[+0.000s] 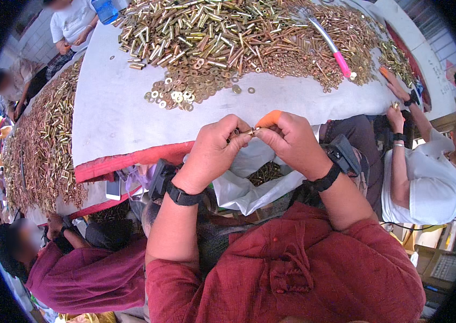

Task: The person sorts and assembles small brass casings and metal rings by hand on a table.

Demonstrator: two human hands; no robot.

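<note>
Overhead, the counter [115,107] fills the upper half of the view, covered in a pale grey sheet with a red edge [131,159] along its near side. A big heap of brass tubes [201,32] spreads across it from 11 to 1 o'clock, and a scatter of brass washers [185,91] lies at the heap's near rim, about 12 o'clock from the hands. A pink-handled tool [331,47] lies on the heap at 1 o'clock. A second heap of brass parts [39,145] runs down the counter's far side at 9 o'clock.

Other people sit around: one in a white shirt [427,183] at 3 o'clock, one in a dark red shirt [82,274] at 8 o'clock, another in white [72,21] at 11 o'clock.

A white plastic bag [249,183] hangs open just below the hands, with dark small parts inside.

Left hand [214,151] and right hand [292,142] meet at centre, both with a black wristband. The fingers of both are pinched narrow on one small brass piece [250,131], held between the two hands above the bag, just off the counter's near edge. The right hand wears an orange finger cover [269,118] on one finger. Whether the piece is a tube or a washer, cannot tell.
</note>
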